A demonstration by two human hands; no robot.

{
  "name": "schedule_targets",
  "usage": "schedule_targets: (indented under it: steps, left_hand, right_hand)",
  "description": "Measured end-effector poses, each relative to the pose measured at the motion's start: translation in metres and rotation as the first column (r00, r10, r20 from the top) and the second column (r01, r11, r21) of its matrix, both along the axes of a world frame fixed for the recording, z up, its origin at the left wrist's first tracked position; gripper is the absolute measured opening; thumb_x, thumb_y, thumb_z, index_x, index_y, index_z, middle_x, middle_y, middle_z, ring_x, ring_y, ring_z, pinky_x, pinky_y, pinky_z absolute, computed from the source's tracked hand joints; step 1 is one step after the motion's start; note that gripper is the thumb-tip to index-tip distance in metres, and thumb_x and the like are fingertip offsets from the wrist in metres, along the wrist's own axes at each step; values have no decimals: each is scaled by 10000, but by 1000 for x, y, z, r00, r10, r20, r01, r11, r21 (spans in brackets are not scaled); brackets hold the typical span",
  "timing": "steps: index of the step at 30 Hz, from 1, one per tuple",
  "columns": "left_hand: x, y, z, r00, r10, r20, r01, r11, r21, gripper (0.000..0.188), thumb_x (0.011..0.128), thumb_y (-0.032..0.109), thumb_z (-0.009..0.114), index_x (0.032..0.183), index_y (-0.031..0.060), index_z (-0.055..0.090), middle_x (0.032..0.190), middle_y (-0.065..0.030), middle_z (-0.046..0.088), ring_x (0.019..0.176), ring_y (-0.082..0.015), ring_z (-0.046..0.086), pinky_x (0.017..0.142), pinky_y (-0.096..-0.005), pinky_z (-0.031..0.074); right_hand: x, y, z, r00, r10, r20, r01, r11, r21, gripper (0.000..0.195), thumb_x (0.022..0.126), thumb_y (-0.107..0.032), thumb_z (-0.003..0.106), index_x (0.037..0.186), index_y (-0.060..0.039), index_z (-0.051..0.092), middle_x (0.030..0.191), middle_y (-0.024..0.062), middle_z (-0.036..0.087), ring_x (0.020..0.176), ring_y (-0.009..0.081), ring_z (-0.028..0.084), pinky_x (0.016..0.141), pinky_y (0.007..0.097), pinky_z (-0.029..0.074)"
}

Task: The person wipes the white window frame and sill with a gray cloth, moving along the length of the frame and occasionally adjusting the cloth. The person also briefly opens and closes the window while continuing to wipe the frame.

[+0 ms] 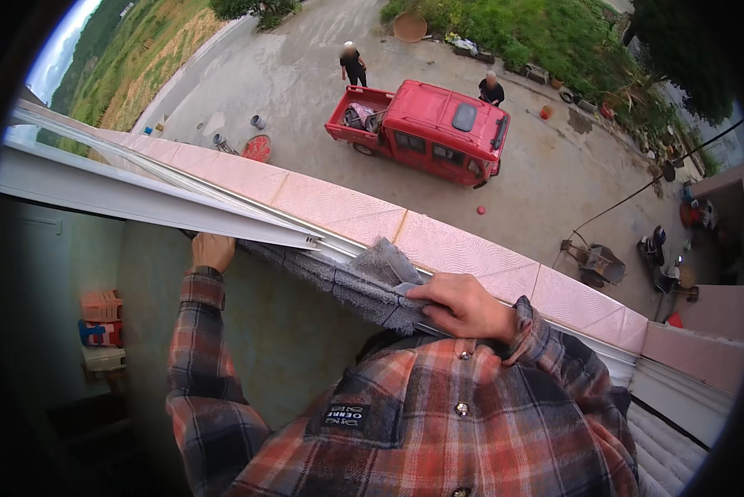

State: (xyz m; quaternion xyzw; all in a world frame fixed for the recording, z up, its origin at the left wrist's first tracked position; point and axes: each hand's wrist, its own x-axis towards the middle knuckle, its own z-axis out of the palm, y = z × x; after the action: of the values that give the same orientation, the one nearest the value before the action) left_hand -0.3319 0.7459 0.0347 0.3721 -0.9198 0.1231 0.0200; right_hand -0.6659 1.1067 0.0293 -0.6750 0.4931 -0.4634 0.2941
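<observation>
A grey, fuzzy cloth with dark lines [353, 289] lies along the inner edge of the window sill. One grey flap [384, 264] folds up across the white window track [341, 250]. My right hand [465, 304] pinches the cloth beside that flap, thumb and forefinger together. To the left, my left hand [213, 251] is at the inner edge, just below a white window sash [154, 192]. Its fingers curl out of sight, so I cannot tell what they grip. The sash slants in from the left and ends between my two hands.
Pink tiles [471, 248] cover the outer ledge. Far below, a red pickup truck [440, 133] stands in a concrete yard, with one person [352, 64] behind it and another [491, 90] near its front. Indoors at left are stacked plastic stools [102, 332]. A wheelbarrow [602, 264] stands outside.
</observation>
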Motion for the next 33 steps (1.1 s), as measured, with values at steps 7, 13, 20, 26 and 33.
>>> schedule_targets:
  steps: [7,13,20,26,33]
  left_hand:
    - [-19,10,-2,958,279,-74,-268,955,127,370,883,315,518,897,-26,660,854,-315,637,803,-472,623,747,-546,495]
    - [-33,38,-1,934,355,-25,-345,920,188,478,836,254,589,1145,-85,456,970,-291,626,870,-443,631,794,-517,493]
    - [-85,164,9,935,290,-206,-228,933,280,928,779,204,635,1448,-106,72,1038,-285,575,832,-432,629,740,-503,506]
    - [-120,261,9,873,116,-474,120,891,438,837,806,171,637,1432,-116,162,1135,-310,582,840,-403,658,690,-452,538]
    - [-140,274,13,565,532,-631,620,232,750,322,956,128,493,1240,-7,563,953,-136,683,645,-148,632,573,-235,496]
  right_hand:
    - [5,0,3,1000,-1,-8,1,1000,-24,346,756,-28,650,1099,-43,605,842,132,612,794,331,605,712,412,497]
    - [2,0,14,998,39,-44,-41,998,-38,337,741,-19,646,1074,-47,612,820,122,604,769,325,595,678,409,483]
    - [-10,0,29,1000,-23,0,23,999,-35,345,699,17,627,1040,-29,645,750,120,590,682,311,583,604,380,448]
    - [-40,30,36,956,-274,100,253,950,186,342,750,-1,630,1091,-16,647,822,111,650,706,192,620,660,281,469]
    - [-69,75,20,593,-469,654,341,883,324,334,787,-9,619,1115,42,579,855,45,616,770,104,581,711,220,458]
